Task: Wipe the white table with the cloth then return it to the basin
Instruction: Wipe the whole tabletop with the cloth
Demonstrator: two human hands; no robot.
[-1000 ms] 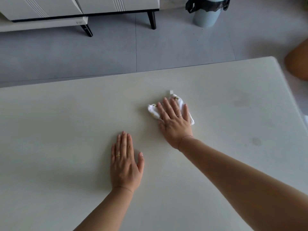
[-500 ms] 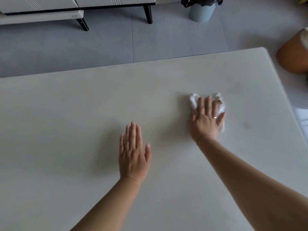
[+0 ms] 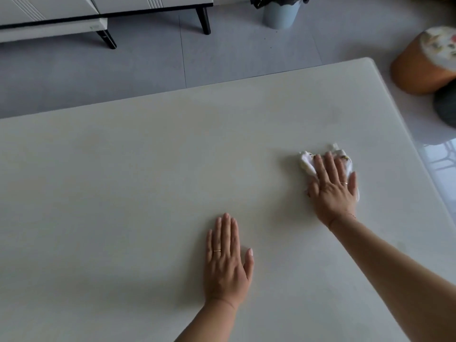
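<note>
The white table (image 3: 138,174) fills most of the head view. My right hand (image 3: 332,191) lies flat on a small white cloth (image 3: 306,162) with yellowish print, pressing it to the tabletop near the right edge. The cloth shows past my fingertips and beside the little finger. My left hand (image 3: 225,262) rests palm down on the bare table, fingers together, nearer to me and left of the cloth. No basin is in view.
Beyond the table's far edge is grey floor. A white cabinet (image 3: 61,11) on black legs stands at the back left, a pale bin (image 3: 280,13) with a black bag at the back. An orange stool (image 3: 424,62) sits off the right edge.
My right hand has slid the cloth from the table's middle to the right, close to the right edge. My left hand stays flat on the table.
</note>
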